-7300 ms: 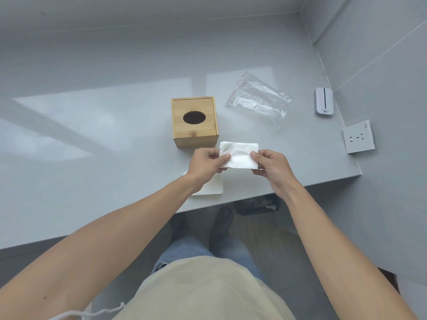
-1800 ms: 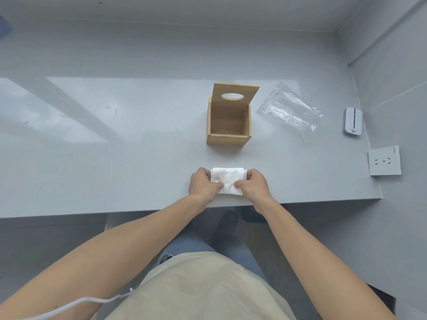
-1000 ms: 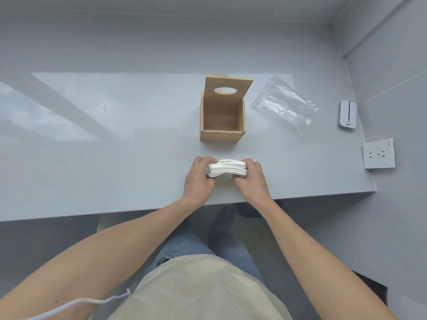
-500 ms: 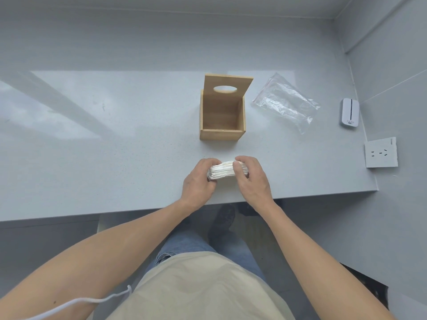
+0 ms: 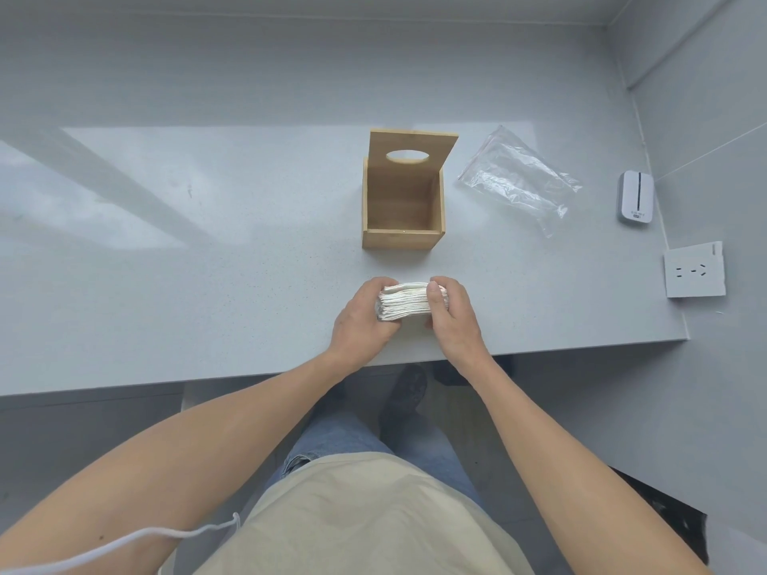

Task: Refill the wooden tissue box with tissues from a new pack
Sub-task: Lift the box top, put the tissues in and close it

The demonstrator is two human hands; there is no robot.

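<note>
box (image 5: 402,197) sits open and empty, lid (image 5: 411,153) tipped up at its far side, empty wrapper (image 5: 519,184) just right of it. tissue stack (image 5: 409,300) is out and squared, near side of the box, left hand (image 5: 361,321) and right hand (image 5: 450,315) each curled round an end, gripping it. left to do, i'd say: carry the stack into the box and shut the lid.

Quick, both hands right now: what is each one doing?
Left hand: closed, gripping the left end of the tissue stack.
Right hand: closed, gripping the right end of the same stack, thumb across its front.
</note>
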